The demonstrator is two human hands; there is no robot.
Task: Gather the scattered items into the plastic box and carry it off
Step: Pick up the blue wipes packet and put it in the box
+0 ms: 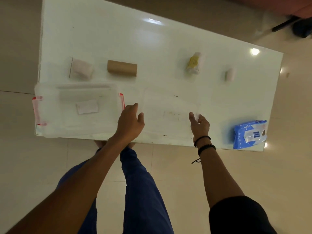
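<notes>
The clear plastic box (50, 114) with red latches stands open at the table's near left corner, a white label showing through it. Its clear lid (168, 105) lies flat just right of the box. My left hand (130, 121) rests at the lid's left edge, fingers apart. My right hand (200, 124) pinches the lid's near right corner. Scattered on the table are a pale wrapped roll (81, 69), a cardboard tube (121, 68), a yellow-and-white packet (193, 64), a small white roll (230, 74) and a blue wipes pack (249, 134).
The white glossy table (135, 34) runs from near left to far right, and I stand at its near edge. Beige tiled floor surrounds it. A dark object (302, 29) lies on the floor at the far right.
</notes>
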